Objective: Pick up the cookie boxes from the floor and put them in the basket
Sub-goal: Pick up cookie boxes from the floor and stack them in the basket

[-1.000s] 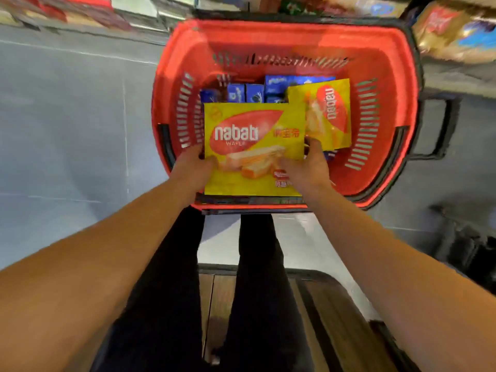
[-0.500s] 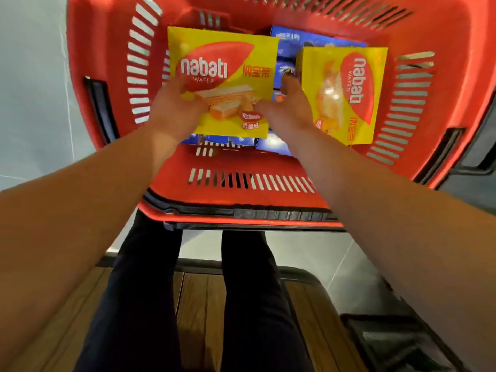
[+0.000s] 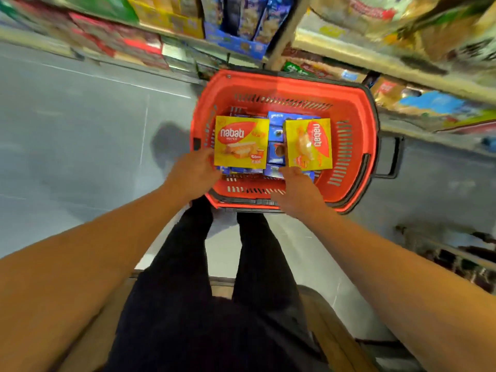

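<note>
Resting flat in the red basket point(image 3: 357, 146), the left yellow wafer box point(image 3: 241, 142) is no longer held: half a second ago it was gripped at both lower corners, now it is released on top of the blue cookie boxes point(image 3: 276, 135). A second yellow wafer box point(image 3: 308, 143) is seen just beside it on the right, turned sideways, unchanged from before. The left hand point(image 3: 194, 173) is drawn back to the basket's near-left rim, fingers relaxed and loosely spread, still touching or just short of the box's lower-left corner; which of the two cannot be told. The right hand point(image 3: 298, 191) is pulled back over the near rim, fingers loose, nothing held. The view is also raised, so the grey floor point(image 3: 80, 130) and blurred shelves point(image 3: 188, 25) are shown. The placement is judged done for this box. No more boxes are seen on the visible floor, so the task is judged near complete or complete.
</note>
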Motion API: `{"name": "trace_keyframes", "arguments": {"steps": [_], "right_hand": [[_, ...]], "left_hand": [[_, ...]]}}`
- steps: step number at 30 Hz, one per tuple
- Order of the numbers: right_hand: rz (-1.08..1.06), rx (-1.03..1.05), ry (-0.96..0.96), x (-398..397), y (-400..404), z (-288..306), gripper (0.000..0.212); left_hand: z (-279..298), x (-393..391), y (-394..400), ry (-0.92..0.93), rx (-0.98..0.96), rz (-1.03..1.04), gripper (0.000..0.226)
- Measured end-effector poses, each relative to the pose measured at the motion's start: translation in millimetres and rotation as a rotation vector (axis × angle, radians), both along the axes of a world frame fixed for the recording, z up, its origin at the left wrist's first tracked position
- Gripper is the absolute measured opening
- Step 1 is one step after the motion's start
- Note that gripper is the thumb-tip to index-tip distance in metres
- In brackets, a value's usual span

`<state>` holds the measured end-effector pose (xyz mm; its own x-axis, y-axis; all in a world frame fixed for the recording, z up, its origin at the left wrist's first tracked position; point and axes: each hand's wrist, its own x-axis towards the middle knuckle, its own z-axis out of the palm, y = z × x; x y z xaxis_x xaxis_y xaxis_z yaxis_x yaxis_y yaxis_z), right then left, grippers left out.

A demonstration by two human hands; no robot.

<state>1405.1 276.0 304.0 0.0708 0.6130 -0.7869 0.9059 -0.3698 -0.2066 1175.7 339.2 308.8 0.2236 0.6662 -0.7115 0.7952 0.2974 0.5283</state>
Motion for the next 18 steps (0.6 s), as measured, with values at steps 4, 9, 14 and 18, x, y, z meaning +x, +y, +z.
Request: {"name": "trace_keyframes", "arguments": {"steps": [4,9,14,18], "right_hand": [[0.066,0.157,0.021,-32,9,64,0.071],[0.300,0.323,0.034,-58,14,115,0.074],[0.618,0.399,0.035,-80,7,147,0.075],[0.840,0.456,0.057,-120,11,161,0.079]], "left_hand": [[75,-22,-16,0.022,0.066,-0.023,0.043],[144,-37,-49,0.049,0.113,-0.032,0.064],[166,-68,-86,0.172,0.175,0.175,0.073],[187,-94,-115,0.216,0.241,0.339,0.073]]}}
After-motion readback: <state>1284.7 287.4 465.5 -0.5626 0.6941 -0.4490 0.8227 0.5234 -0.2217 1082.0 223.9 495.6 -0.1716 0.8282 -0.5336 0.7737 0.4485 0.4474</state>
